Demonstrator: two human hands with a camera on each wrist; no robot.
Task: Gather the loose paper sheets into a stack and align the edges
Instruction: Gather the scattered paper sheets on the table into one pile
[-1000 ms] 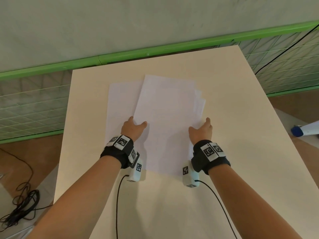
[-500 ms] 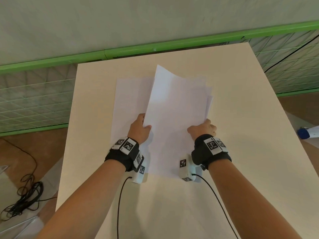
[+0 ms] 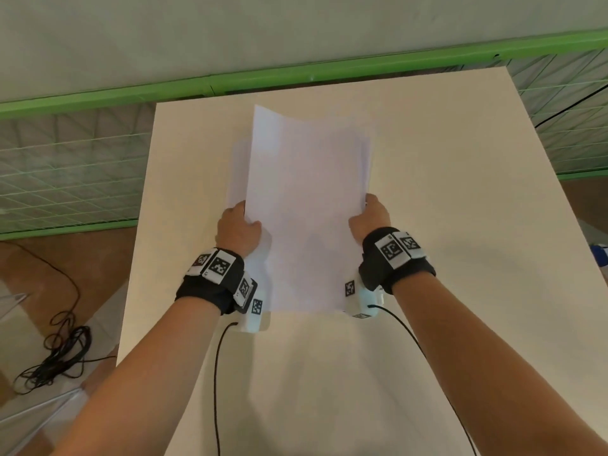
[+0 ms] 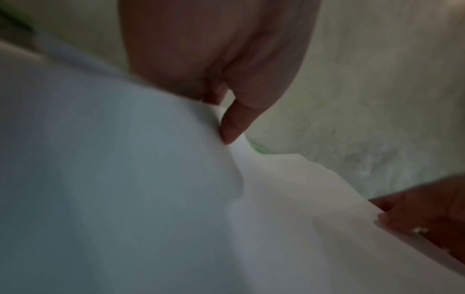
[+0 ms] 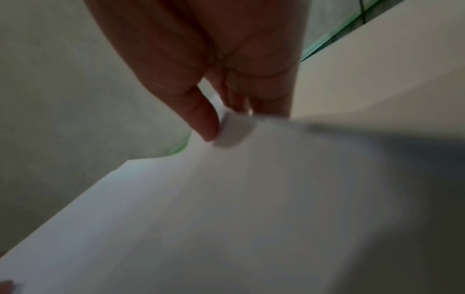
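A stack of white paper sheets (image 3: 306, 205) is held up off the cream table (image 3: 444, 225), its far end raised and slightly curled. My left hand (image 3: 238, 225) grips the stack's left edge, thumb on top. My right hand (image 3: 370, 217) grips the right edge. The sheets' edges are uneven at the left and far right. In the left wrist view the thumb (image 4: 235, 123) presses on the paper (image 4: 113, 189). In the right wrist view the thumb (image 5: 201, 119) and fingers pinch the paper's edge (image 5: 234, 131).
Beyond the table's far edge runs a green rail (image 3: 296, 77), with wire mesh (image 3: 65, 179) at both sides. Black cables (image 3: 56, 353) lie on the floor at the left. A blue and white object (image 3: 600, 255) shows at the right edge.
Both hands closed on the sheets' side edges and lifted them off the table. The sheet that lay apart at the left is now gathered in with the rest.
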